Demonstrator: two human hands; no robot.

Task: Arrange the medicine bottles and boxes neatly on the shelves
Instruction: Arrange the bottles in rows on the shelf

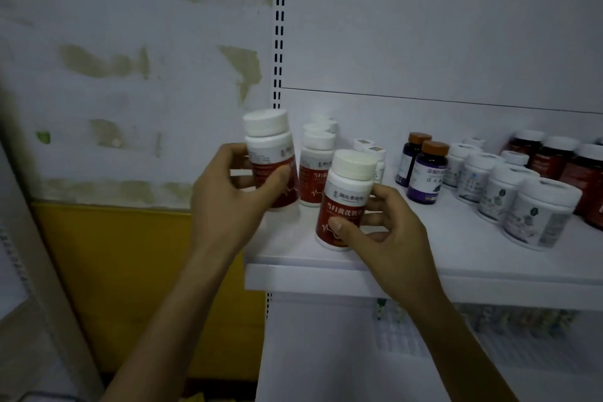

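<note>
— Which step is this?
— Placing. The left hand (228,186) grips a tilted bottle (270,153) over the left end of the shelf (456,251). The right hand (388,232) grips a second bottle (346,199) near the front edge.
— And next?
— Likely standing both upright beside the matching row (315,170).

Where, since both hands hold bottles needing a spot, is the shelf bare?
Bare shelf runs along the front edge, between the bottle in the right hand and the white jars, before the purple bottles. Crowded: the right end and the red-label row at back left.
</note>
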